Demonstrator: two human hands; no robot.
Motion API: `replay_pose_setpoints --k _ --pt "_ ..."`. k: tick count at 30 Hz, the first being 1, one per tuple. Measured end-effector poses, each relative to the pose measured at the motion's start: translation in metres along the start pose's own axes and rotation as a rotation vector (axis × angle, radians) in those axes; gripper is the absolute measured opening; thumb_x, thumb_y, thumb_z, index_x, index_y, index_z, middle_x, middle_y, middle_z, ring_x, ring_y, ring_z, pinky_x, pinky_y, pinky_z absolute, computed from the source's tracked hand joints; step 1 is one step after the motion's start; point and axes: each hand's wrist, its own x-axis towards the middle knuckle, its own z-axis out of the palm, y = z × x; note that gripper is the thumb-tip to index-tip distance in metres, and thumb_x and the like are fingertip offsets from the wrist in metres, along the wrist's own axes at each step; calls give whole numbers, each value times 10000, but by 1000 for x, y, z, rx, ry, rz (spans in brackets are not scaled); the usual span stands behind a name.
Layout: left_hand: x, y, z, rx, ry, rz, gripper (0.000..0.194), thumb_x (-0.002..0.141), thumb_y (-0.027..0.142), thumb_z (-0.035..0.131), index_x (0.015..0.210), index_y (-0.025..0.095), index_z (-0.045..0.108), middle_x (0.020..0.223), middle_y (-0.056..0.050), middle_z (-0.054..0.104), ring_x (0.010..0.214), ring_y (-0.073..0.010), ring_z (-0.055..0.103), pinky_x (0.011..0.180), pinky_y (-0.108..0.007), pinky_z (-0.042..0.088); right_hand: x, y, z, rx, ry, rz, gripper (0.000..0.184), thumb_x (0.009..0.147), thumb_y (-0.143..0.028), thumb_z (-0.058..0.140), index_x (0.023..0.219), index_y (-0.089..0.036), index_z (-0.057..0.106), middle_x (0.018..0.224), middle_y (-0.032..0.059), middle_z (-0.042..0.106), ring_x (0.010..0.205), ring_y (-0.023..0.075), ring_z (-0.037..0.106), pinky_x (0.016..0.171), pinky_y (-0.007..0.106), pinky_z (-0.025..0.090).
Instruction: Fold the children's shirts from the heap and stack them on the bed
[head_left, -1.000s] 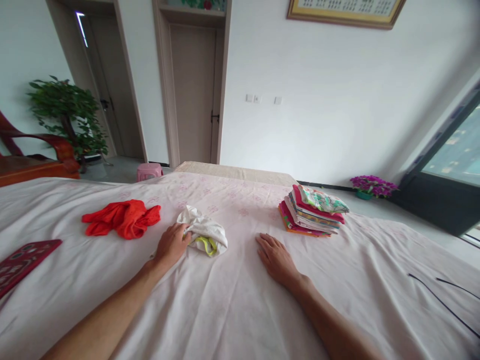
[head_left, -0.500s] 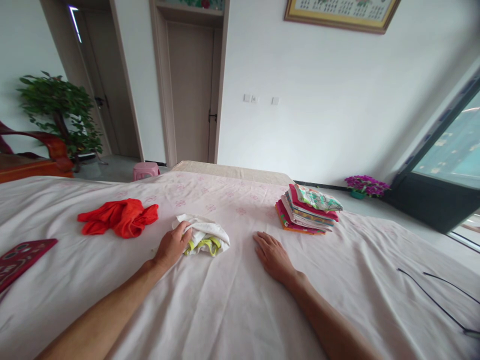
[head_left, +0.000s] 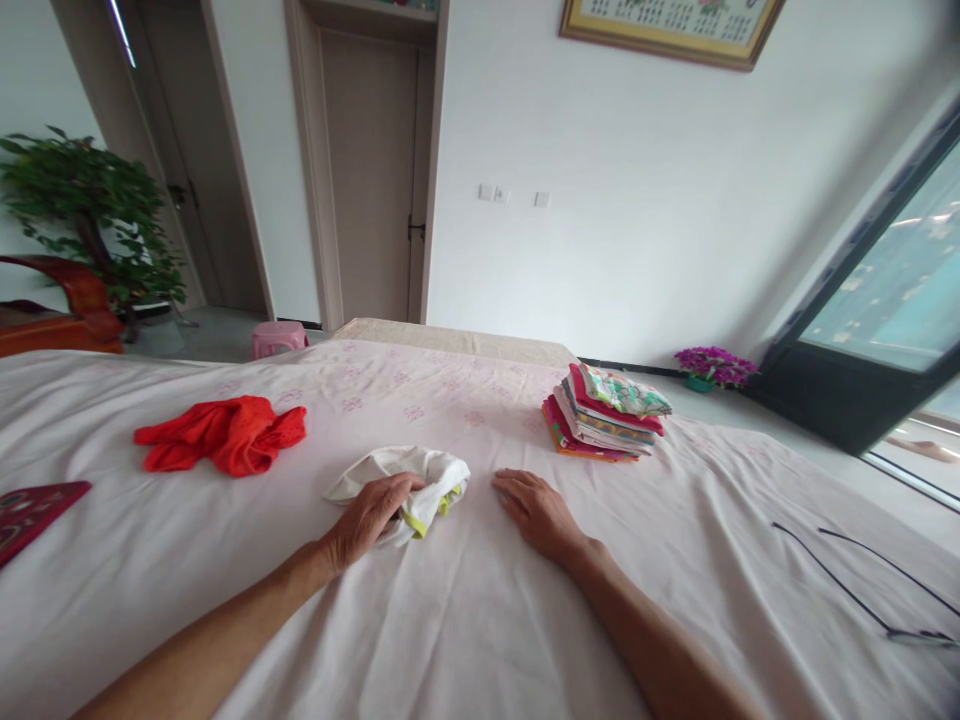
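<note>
Left fingers (head_left: 400, 485) touch white cloth (head_left: 436, 468); grip unclear.

You get soft, moderate daylight; the smooth white wall (head_left: 615, 220) greys toward the upper right; faint shadows line the creased pale-pink cloth sheet (head_left: 465, 620) below; your frame's edges look stretched, slightly blurred.

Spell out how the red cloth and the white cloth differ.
The red cloth looks red all over, while the white cloth shows yellow-green edging. The left hand touches the white cloth; neither hand touches the red cloth. The red cloth lies farther left than the white cloth. Both lie crumpled on the pale sheet.
</note>
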Motion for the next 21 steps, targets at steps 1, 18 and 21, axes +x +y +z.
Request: replay_pose_setpoints --k 1,18,21 --pt "0 -2 -1 -9 7 -20 502 931 560 378 967 188 714 736 -52 672 668 -191 602 630 -279 481 0 0 0 0 0 -6 350 986 -308 437 1263 -250 644 1315 69 634 1213 212 574 1058 382 430" --pt "19 -50 -46 764 351 -179 226 857 360 508 976 213 634 998 -85 710 950 -249 647 848 -349 477 1 -6 -3 -6 -16 31 366 993 -319 410 1265 -259 648 1320 61 628 1222 212 560 1070 375 418" --pt "20 -43 -38 423 400 -143 272 882 422 473 1016 213 585 915 -35 694 871 -212 652 795 -312 493 1 -4 -2 -3 -13 27 366 994 -323 409 1261 -255 650 1318 62 630 1217 212 563 1067 373 418"
